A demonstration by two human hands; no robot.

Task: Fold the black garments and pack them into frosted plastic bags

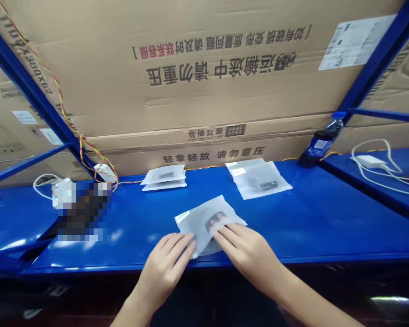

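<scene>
A frosted zip bag (197, 222) with a small white label lies tilted near the front edge of the blue shelf. My left hand (168, 259) grips its near left edge, the thumb hidden underneath. The fingers of my right hand (245, 247) reach inside through the open side. Through the cloudy film, their tips show against a dark item (210, 223), whose kind I cannot make out. Behind on the right lie overlapping frosted bags (248, 186), one holding a small dark part (268, 185). On the left, more frosted bags (153, 176) are stacked.
The blue shelf (327, 218) has slanted blue posts on both sides. A dark drink bottle (322, 141) leans at the back right. White adapters (105, 173) and red-yellow wires lie left; a charger (371, 162) with white cable lies right. A large cardboard box (197, 109) stands behind.
</scene>
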